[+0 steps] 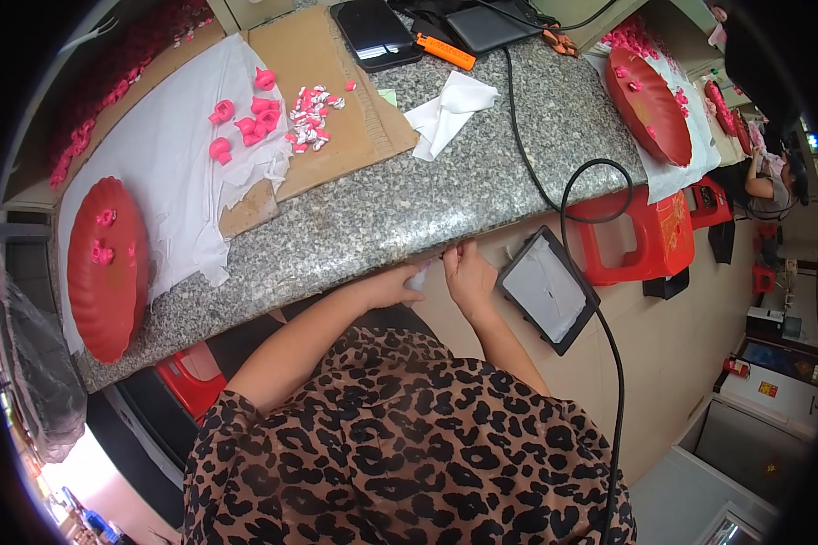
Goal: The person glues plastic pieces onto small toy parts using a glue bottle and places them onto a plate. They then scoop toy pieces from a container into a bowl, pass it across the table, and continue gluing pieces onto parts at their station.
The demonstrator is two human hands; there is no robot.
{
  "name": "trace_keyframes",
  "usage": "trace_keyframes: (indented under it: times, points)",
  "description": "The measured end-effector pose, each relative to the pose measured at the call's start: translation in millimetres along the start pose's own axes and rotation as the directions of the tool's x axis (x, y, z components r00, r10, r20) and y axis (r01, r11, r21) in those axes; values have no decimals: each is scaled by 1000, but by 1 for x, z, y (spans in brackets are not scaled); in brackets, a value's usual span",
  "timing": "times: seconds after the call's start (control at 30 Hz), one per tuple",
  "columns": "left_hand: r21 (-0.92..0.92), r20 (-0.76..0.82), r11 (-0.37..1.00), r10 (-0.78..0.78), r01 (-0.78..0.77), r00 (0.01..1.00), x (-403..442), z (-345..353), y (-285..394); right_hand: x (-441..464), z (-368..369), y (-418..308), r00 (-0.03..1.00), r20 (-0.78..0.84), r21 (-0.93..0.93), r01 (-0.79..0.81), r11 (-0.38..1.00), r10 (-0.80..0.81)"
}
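Both hands are close together at the front edge of the speckled stone counter [354, 204]. My left hand [395, 284] has its fingers closed around a small pale, whitish thing [417, 279], too small to name. Just to its right, my right hand [469, 275] is closed in a pinch at the counter edge; whatever is between its fingertips is too small to make out. On the counter beyond them, a crumpled white cloth [450, 111] lies beside a cardboard sheet [304, 54] with pink-and-white pieces [311, 116] and larger pink pieces [220, 151] on white paper.
Red trays [109, 272] [647, 104] hold pink pieces at both ends. A black cable [518, 136] loops over the edge past a black-framed tray [547, 289] and a red stool [645, 241]. An orange cutter [445, 51] lies behind. Another person [777, 186] sits far right.
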State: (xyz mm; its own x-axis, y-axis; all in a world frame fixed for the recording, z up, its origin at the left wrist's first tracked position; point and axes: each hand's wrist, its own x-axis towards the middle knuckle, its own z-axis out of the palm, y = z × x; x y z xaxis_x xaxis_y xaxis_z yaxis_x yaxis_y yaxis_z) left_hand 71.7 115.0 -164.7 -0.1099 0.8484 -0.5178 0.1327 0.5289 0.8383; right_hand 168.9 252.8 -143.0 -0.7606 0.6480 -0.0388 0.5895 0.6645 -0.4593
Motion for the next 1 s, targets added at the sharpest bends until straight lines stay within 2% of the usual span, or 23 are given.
trace_keyframes:
  times: [0.27,0.37,0.43,0.47,0.5,0.53,0.57,0.6,0.67,0.7,0.73,0.77,0.8,0.83,0.87,0.9,0.93,1.0]
  points:
    - [2,4,999,-41,41,999,-5,-3,10,3,0,0,1000,-19,33,-18,999,18]
    - [5,-29,999,-49,49,998,-7,-2,10,3,-1,3,995,43,37,-96,995,94]
    - [-30,-10,997,-74,73,997,-12,-4,19,3,3,14,997,21,234,-73,970,70]
    - [-64,14,993,-98,98,995,-14,-6,24,5,-2,17,998,7,239,-58,969,58]
    - [-65,12,994,-88,89,996,-14,-6,25,6,-12,19,962,258,479,-205,854,87]
    - [-62,-3,994,-86,86,996,-15,-6,25,5,-23,20,869,493,634,-386,671,35]
    - [-81,-11,994,-67,66,998,-13,-4,20,2,-37,23,786,610,650,-426,630,-98]
    - [-98,-17,994,-46,45,999,-11,-4,16,-1,-52,22,679,696,655,-468,593,-233]
    - [-131,-53,989,-74,66,996,-18,-4,27,-9,-86,9,581,699,667,-318,674,-417]
    - [-76,-96,995,53,-61,994,-14,-1,16,-11,-116,-10,563,682,706,-339,622,-467]
    - [-96,-98,994,49,-59,994,-8,1,6,-16,-138,-26,539,674,729,-373,574,-505]
    - [19,-118,989,147,-146,982,1,5,-13,-14,-145,-38,641,498,843,-199,500,-584]
    - [-66,-62,979,191,-195,980,0,2,-8,-10,-148,-49,711,299,904,1,427,-636]
    - [-99,-113,955,269,-280,957,-2,3,-10,-5,-148,-57,783,282,870,35,492,-554]
    - [122,-79,955,280,-269,957,-6,-4,4,7,-148,-66,824,208,801,166,575,-527]
    - [126,-108,965,245,-232,963,-9,-4,6,22,-151,-77,851,137,754,242,610,-506]
    - [127,-151,974,203,-185,967,-11,-2,8,40,-137,-83,828,-149,584,515,628,-540]
    - [-25,-119,993,112,-116,987,-22,-3,25,68,-126,-105,834,-347,585,550,597,-428]
